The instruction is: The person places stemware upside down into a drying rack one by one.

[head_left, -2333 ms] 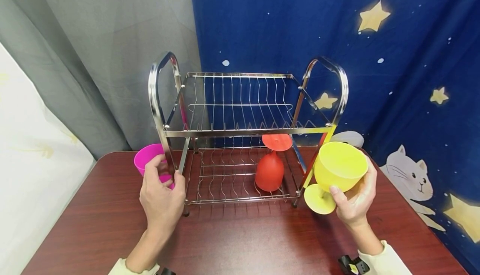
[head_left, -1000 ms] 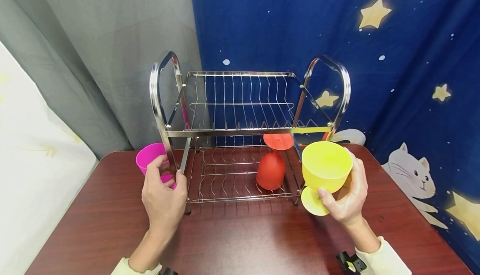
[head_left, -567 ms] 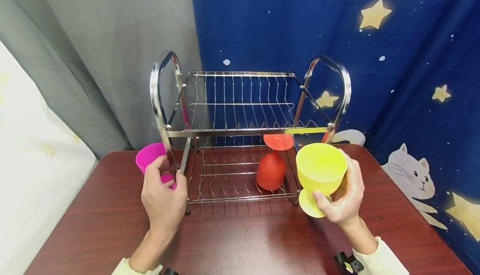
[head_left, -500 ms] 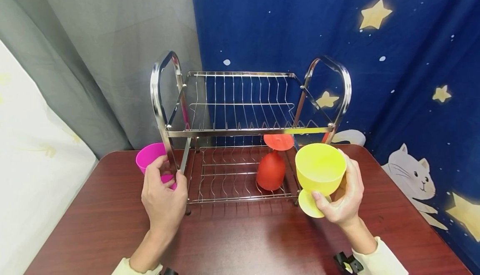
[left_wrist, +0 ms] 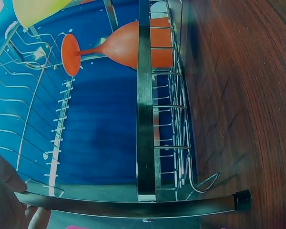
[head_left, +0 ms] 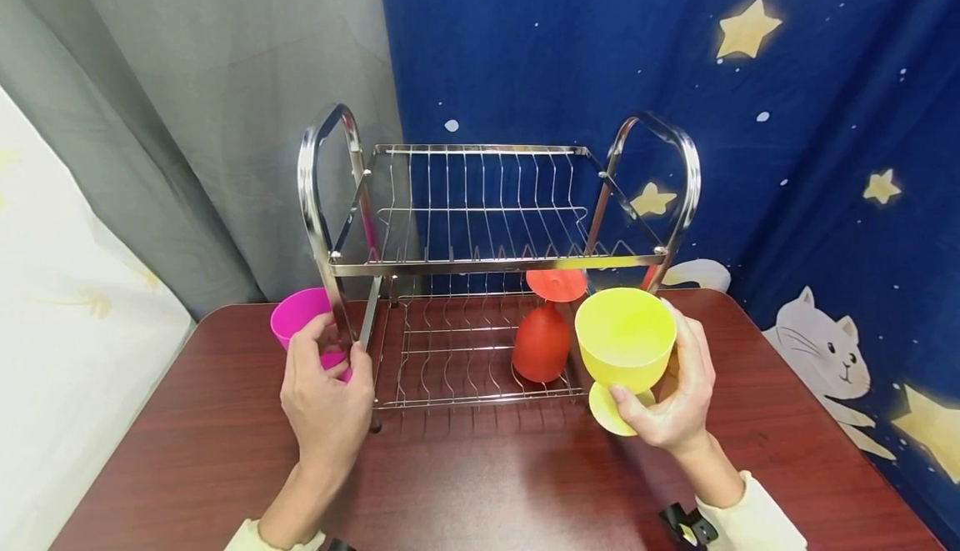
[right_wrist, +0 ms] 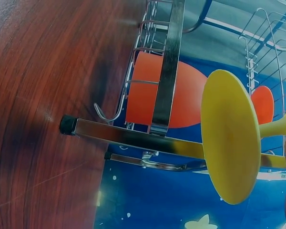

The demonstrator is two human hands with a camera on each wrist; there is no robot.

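A chrome two-tier dish rack (head_left: pixel 495 266) stands on the table. My left hand (head_left: pixel 327 397) grips its left front post, thumb on the near side. Beyond that hand, outside the rack, is a magenta goblet (head_left: pixel 298 315), partly hidden by fingers and post. My right hand (head_left: pixel 678 393) holds a yellow goblet (head_left: pixel 626 338), bowl up and slightly tilted, in front of the rack's right post. The right wrist view shows its round foot (right_wrist: pixel 230 138) close up. A red goblet (head_left: pixel 542 343) stands upside down on the right of the lower tier, its foot just below the upper tier.
The reddish-brown wooden table (head_left: pixel 465 484) extends in front of the rack and to both sides. Behind it hang a grey curtain (head_left: pixel 247 76) and a blue curtain (head_left: pixel 540 59) with stars and a cat. A white cloth (head_left: pixel 67 351) hangs at the left.
My right hand has carried the yellow goblet left, from outside the rack's right post to in front of it. My left hand stays on the left post. The red goblet has not moved.
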